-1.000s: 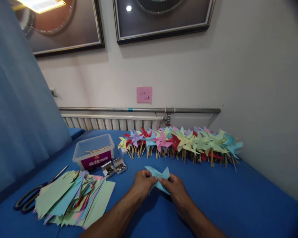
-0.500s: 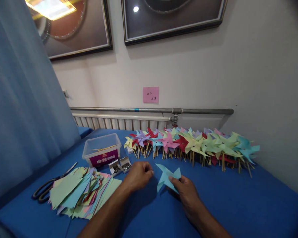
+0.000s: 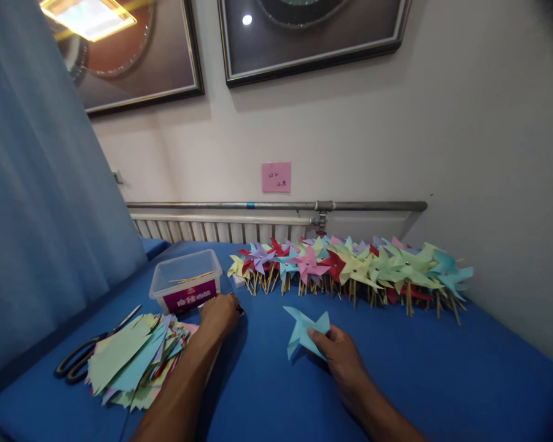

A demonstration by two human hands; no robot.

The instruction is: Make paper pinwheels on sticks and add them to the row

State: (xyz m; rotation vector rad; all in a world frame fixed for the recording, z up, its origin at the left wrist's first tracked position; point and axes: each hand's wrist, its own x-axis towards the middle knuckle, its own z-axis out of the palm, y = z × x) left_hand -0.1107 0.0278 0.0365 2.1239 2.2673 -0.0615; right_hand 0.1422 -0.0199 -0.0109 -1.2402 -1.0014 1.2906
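My right hand (image 3: 338, 351) pinches a light-blue paper pinwheel (image 3: 303, 330) by its right side, thumb on top, above the blue-covered table (image 3: 267, 393). The blades are folded in toward the middle. My left hand (image 3: 220, 316) is over the small boxes of shiny metal pins, just in front of the clear plastic tub. It hides most of those boxes; only an edge of a box (image 3: 240, 307) shows beside it. The fingertips are hidden by the back of the hand. Left of my left forearm lies a fanned stack of coloured paper (image 3: 124, 356).
Finished pinwheels (image 3: 357, 268) on sticks lie in a long row along the back. The plastic tub (image 3: 166, 277) with a purple label holds a few thin sticks. Dark-handled scissors (image 3: 94, 345) lie at the left, near a blue curtain (image 3: 41, 184). A pipe (image 3: 368, 206) runs along the wall.
My left hand has moved left from beside the pinwheel to the pin boxes and now covers them. My right hand still holds the blue pinwheel in nearly the same place. The view has shifted slightly.
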